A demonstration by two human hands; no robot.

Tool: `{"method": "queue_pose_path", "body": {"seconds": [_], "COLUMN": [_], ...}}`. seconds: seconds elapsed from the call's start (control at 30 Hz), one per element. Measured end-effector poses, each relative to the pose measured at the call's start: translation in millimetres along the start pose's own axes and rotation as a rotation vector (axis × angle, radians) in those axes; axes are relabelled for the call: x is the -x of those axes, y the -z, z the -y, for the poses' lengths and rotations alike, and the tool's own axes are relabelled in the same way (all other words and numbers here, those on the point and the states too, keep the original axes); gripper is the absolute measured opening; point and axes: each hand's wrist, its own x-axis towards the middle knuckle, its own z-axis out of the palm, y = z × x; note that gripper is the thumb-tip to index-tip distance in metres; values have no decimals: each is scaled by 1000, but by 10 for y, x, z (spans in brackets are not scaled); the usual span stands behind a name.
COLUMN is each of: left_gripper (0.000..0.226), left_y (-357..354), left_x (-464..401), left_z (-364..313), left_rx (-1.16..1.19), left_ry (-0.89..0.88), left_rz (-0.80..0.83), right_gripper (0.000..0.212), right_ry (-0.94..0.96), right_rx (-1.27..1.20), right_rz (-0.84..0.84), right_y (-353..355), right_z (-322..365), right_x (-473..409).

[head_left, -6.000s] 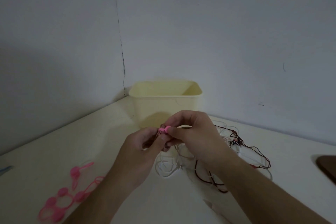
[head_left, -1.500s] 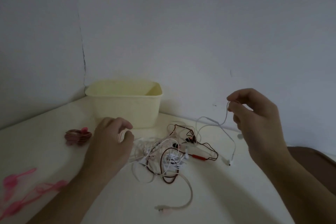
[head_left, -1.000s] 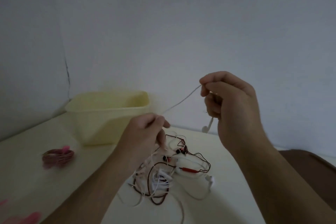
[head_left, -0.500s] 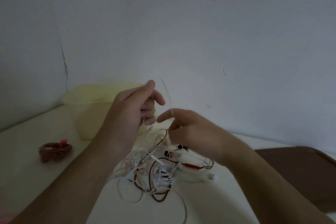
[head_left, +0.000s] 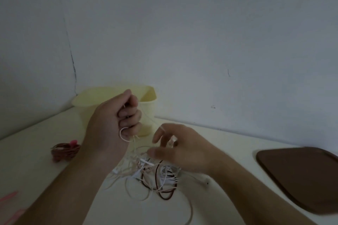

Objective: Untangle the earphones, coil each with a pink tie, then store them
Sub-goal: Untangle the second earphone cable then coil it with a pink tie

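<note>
A tangle of white, cream and dark red earphone cables (head_left: pixel 155 175) lies on the cream table (head_left: pixel 45 179) in front of me. My left hand (head_left: pixel 113 126) is raised above it, fingers curled round a white earphone cable (head_left: pixel 126 137) that loops out below the fist. My right hand (head_left: pixel 181 148) hovers low over the tangle with blurred, spread fingers; whether it pinches a strand is unclear. A dark red earphone coil with a pink tie (head_left: pixel 65 150) lies at the left. The pale yellow bin (head_left: pixel 146 100) stands behind my left hand.
Loose pink ties (head_left: pixel 11 195) lie at the lower left edge. A brown tray or lid (head_left: pixel 301 177) lies at the right. Two grey walls meet in a corner behind the bin.
My left hand has closed into a fist round the white cable. My right hand has dropped toward the tangle. Earlier, the tied red coil was set down at the left.
</note>
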Motion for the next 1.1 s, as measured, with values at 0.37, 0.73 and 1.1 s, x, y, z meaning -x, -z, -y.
{"method": "queue_pose_path", "body": {"seconds": [0.37,0.73,1.1], "left_gripper": [26,31,45], "left_y": [164,5,-190], "left_x": [-107,57,174], "left_z": [81,395,463], "left_rx": [-197,-394,-414], "left_ry": [-51,-2,-37], "left_rz": [-205,24,45], "right_gripper": [18,23,23], "right_ry": [48,298,298], "right_rx": [-58,-819,-809], "right_rz": [-253,-502,-291], "right_y": [125,749,615], "right_z": [-74,216,294], "right_x": [-103,119,139]}}
